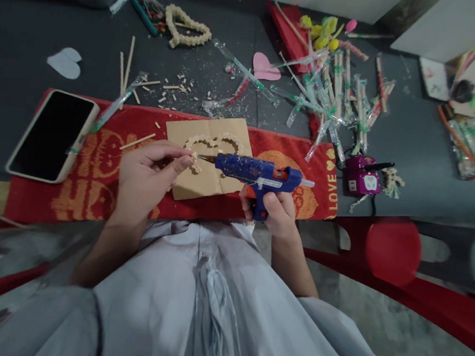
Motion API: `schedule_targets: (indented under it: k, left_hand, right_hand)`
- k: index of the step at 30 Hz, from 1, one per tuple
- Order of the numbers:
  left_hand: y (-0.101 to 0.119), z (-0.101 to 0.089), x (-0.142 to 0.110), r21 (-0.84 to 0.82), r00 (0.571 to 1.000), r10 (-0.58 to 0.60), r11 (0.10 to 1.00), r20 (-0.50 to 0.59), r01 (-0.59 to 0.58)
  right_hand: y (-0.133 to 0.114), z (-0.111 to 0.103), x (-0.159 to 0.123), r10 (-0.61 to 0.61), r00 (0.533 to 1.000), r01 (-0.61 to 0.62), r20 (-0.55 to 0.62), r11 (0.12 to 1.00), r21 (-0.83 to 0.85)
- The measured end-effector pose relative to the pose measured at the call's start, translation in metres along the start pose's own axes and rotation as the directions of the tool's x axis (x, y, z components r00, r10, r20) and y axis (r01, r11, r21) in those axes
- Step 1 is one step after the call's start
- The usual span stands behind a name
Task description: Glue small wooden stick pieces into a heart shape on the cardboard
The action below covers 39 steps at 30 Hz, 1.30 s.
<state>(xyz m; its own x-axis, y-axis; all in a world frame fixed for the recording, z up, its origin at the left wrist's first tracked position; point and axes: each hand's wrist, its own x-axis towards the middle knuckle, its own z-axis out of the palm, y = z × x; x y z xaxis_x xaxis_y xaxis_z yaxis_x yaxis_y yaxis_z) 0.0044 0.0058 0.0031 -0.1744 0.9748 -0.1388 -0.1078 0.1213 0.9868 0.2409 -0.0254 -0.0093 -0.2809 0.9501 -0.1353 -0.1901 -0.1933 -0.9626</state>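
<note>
The glue gun (242, 168) is showing deep blue, broken by orange and a white label (269, 183) — pale specks are dotting its barrel. The folded card (178, 130) is glowing tan and the heart outline (199, 139) cream. The towel (36, 195) is blazing red, with orange figures and yellowish LOVE lettering (332, 200) patterning it. One paper heart (267, 67) is blushing pink, another (65, 62) is looking pale blue-grey, and the small box (362, 175) is gleaming magenta.
</note>
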Motion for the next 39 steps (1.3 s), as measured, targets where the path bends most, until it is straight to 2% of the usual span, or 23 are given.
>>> schedule_targets:
  k: [3,4,10,14,18,24,27,31,39]
  left_hand:
    - [0.002,0.002,-0.001,0.092,0.992,0.120,0.989,-0.033,-0.117]
    - [0.002,0.002,-0.001,0.092,0.992,0.121,0.989,-0.028,-0.118]
    - [0.009,0.010,-0.001,-0.061,1.000,-0.022,0.998,-0.013,0.021]
    - [0.014,0.013,0.000,-0.122,0.999,-0.028,0.992,-0.021,0.025]
    - [0.017,0.013,-0.001,-0.106,0.999,-0.046,0.993,-0.021,0.043]
    - [0.012,0.008,-0.002,-0.054,0.999,-0.039,0.998,-0.020,0.038]
    - [0.009,0.006,-0.002,-0.039,1.000,0.008,0.999,-0.003,-0.008]
    - [0.009,0.005,-0.003,-0.016,0.991,0.134,0.991,0.004,-0.133]
    - [0.012,0.004,-0.003,0.117,0.972,0.235,0.965,0.000,-0.233]
  right_hand:
    - [0.002,-0.001,-0.001,0.030,0.999,-0.030,0.009,1.000,0.007]
    - [0.002,-0.001,0.000,0.032,0.999,-0.032,0.008,0.999,0.016]
    - [0.000,0.003,0.002,0.009,1.000,-0.008,-0.019,1.000,0.030]
    - [0.004,0.001,0.000,0.040,0.999,-0.039,-0.020,0.999,0.030]
    - [0.008,0.000,-0.001,0.067,0.998,-0.067,0.000,0.997,0.032]
    - [0.003,0.004,0.001,0.061,0.998,-0.061,-0.025,0.998,-0.003]
    - [0.003,0.004,0.002,0.035,0.999,-0.035,-0.001,0.999,0.001]
    - [0.004,0.004,0.001,-0.005,1.000,0.005,0.020,1.000,0.009]
    - [-0.001,0.004,0.001,-0.002,1.000,0.002,0.001,0.997,-0.072]
